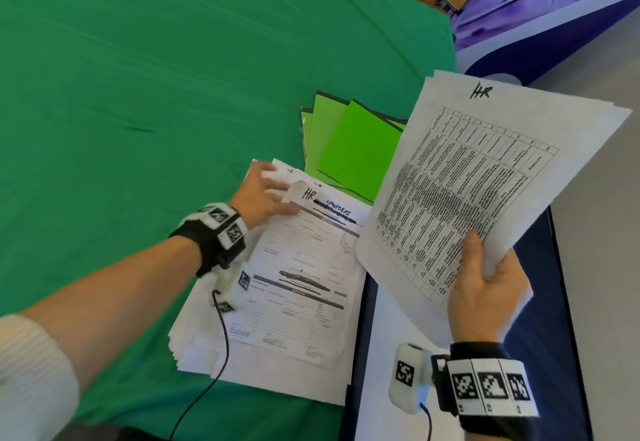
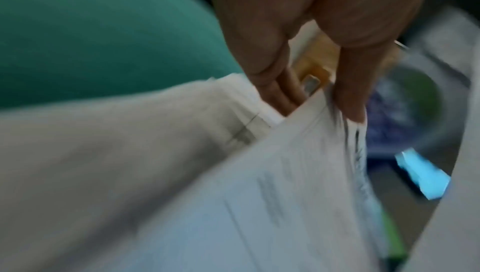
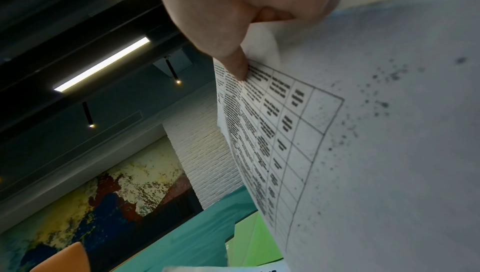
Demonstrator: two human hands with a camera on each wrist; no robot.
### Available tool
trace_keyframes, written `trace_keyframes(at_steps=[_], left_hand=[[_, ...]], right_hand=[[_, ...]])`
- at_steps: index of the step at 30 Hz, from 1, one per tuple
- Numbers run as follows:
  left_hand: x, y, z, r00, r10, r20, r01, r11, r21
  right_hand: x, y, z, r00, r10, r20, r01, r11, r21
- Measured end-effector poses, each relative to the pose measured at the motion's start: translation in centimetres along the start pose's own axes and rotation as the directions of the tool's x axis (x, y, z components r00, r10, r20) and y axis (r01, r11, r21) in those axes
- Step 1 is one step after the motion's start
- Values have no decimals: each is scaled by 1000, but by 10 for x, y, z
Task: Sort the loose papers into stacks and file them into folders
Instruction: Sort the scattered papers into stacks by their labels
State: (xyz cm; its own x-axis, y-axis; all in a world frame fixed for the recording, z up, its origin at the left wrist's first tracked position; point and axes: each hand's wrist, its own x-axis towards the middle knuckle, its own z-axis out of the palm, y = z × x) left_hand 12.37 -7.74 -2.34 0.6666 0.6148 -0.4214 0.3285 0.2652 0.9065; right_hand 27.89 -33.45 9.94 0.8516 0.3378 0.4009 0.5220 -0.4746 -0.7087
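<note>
Head view: the right hand (image 1: 485,288) pinches a small sheaf of HR sheets (image 1: 485,170) by its near corner, raised above the worktop (image 1: 138,77), probably the pile being gathered. The left hand (image 1: 263,191) lifts the top corner of the form (image 1: 304,267) on the paper stack (image 1: 263,364); green folders (image 1: 356,150) lie just beyond that stack.

Left wrist view: blurred, yet fingers (image 2: 270,91) seem tucked under a page, thumb above.

Right wrist view: the thumb (image 3: 233,64) clamps the printed table.
</note>
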Motion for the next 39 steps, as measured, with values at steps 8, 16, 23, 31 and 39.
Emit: trace_keyframes(at_steps=[8,16,23,31,39], left_hand=[[-41,-40,7,996,16,93,-49,928,370],[-37,45,-99,832,143,-537,-331,904,-272],[-43,49,-132,866,-71,-495,-280,752,-597],[-56,36,-117,959,-62,-277,-122,791,-600],[-71,10,-60,999,-3,-47,7,996,87]], right_hand=[[-7,-8,21,999,19,36,-19,1000,-11],[-17,7,26,934,308,182,-319,947,33],[-74,26,72,668,561,488,-396,824,-404],[-81,28,87,485,691,536,-332,712,-619],[-81,13,87,560,674,482,-206,677,-707]])
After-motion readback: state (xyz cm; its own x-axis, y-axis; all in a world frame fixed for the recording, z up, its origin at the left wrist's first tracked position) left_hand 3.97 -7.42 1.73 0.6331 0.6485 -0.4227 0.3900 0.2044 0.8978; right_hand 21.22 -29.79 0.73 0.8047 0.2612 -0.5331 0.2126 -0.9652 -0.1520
